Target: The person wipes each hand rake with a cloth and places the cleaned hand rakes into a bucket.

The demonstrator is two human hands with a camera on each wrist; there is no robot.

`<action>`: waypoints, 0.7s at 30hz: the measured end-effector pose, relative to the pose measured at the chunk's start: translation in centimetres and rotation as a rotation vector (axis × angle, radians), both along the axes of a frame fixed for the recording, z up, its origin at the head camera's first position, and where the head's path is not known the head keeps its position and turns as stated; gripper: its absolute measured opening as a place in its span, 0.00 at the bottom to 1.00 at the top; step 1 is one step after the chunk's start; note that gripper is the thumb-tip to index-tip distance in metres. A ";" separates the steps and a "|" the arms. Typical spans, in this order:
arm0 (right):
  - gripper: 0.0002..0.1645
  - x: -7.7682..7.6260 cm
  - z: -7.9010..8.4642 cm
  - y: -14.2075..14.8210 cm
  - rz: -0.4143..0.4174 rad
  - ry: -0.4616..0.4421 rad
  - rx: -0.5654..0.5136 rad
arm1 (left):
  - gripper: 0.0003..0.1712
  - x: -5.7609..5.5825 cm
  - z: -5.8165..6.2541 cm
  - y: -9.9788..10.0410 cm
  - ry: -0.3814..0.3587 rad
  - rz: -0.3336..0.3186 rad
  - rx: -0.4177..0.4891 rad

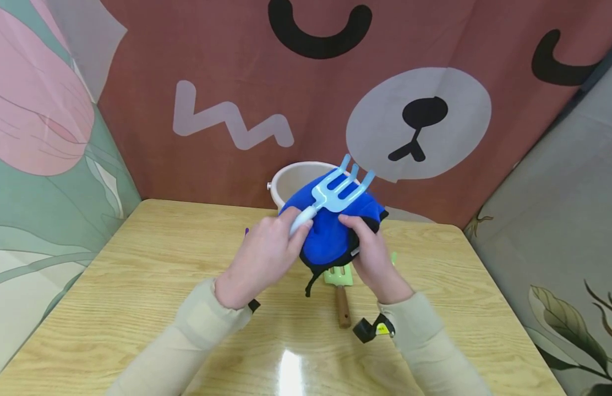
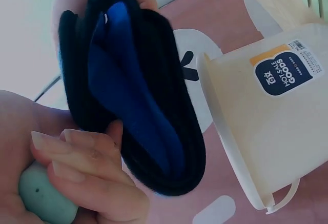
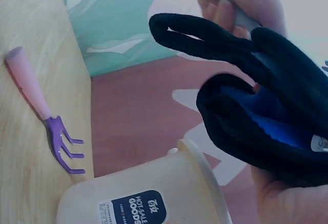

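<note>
My left hand (image 1: 261, 253) grips the pale handle of a light blue hand fork (image 1: 333, 197), its tines pointing up and away. Behind the fork is a blue cloth piece with black trim (image 1: 326, 239), which my right hand (image 1: 377, 264) pinches at its right edge, thumb on the front. Both wrist views look into the cloth's black-edged opening (image 2: 133, 90). A black loop (image 3: 205, 37) hangs from that edge. In the left wrist view, the handle's rounded end (image 2: 48, 196) shows inside the left palm.
Behind the cloth stands a white bucket (image 1: 286, 184), partly hidden. A green hand fork with a brown handle (image 1: 343, 308) lies on the table below the hands. The right wrist view shows a purple rake with a pink handle (image 3: 31, 85). Part of another green tool (image 1: 394, 257) shows beside the right wrist.
</note>
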State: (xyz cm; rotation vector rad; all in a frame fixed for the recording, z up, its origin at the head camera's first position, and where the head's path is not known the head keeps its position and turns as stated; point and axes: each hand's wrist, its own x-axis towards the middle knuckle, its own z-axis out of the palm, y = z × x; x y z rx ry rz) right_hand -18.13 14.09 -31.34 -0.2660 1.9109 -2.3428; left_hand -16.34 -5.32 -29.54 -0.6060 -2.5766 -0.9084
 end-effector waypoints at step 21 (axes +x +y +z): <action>0.35 -0.4 0.6 0.7 -0.071 0.020 -0.094 | 0.14 0.2 -0.2 0.1 0.020 -0.040 0.008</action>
